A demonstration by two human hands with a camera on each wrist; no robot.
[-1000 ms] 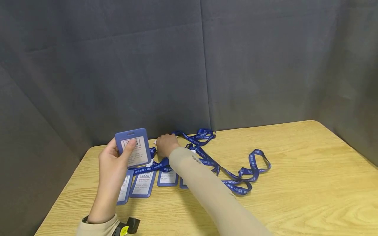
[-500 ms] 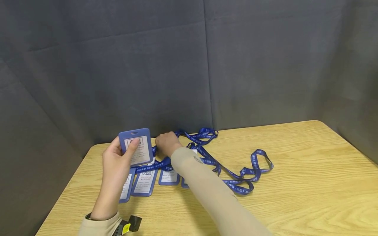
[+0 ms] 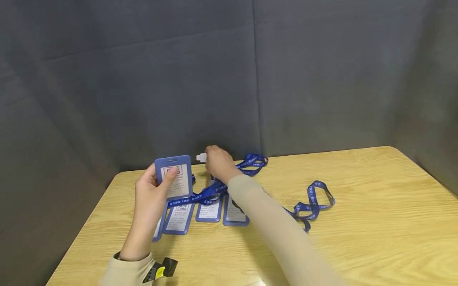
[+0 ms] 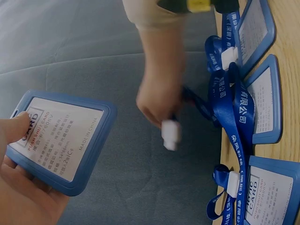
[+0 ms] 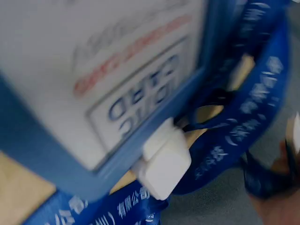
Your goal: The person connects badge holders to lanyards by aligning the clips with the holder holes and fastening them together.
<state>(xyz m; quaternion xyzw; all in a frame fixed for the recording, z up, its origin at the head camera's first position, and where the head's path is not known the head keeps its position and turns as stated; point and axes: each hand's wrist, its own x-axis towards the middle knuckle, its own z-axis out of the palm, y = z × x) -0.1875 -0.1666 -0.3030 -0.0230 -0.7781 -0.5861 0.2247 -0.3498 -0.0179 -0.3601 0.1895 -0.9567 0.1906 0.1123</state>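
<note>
My left hand (image 3: 152,194) pinches a blue badge holder (image 3: 174,178) upright above the table's left side, thumb on its white card. The left wrist view shows that badge holder (image 4: 61,140) with its slot end near the thumb. My right hand (image 3: 220,163) grips the end of a blue lanyard, its white plastic clip (image 3: 201,157) poking out to the left. The same clip (image 4: 170,135) hangs below the right hand (image 4: 161,93) in the left wrist view. Badge and clip are apart. The right wrist view is blurred, with the right hand (image 5: 276,197) at its edge.
Several badge holders (image 3: 179,218) lie in a row on the wooden table (image 3: 358,206), blue lanyards (image 3: 204,195) across their tops. Another lanyard loop (image 3: 313,200) lies to the right. A dark grey curtain (image 3: 229,79) stands behind the table.
My right hand has lifted and moved right, bringing the white clip and lanyard up from the table. The left hand with the badge holder has shifted slightly right in view.
</note>
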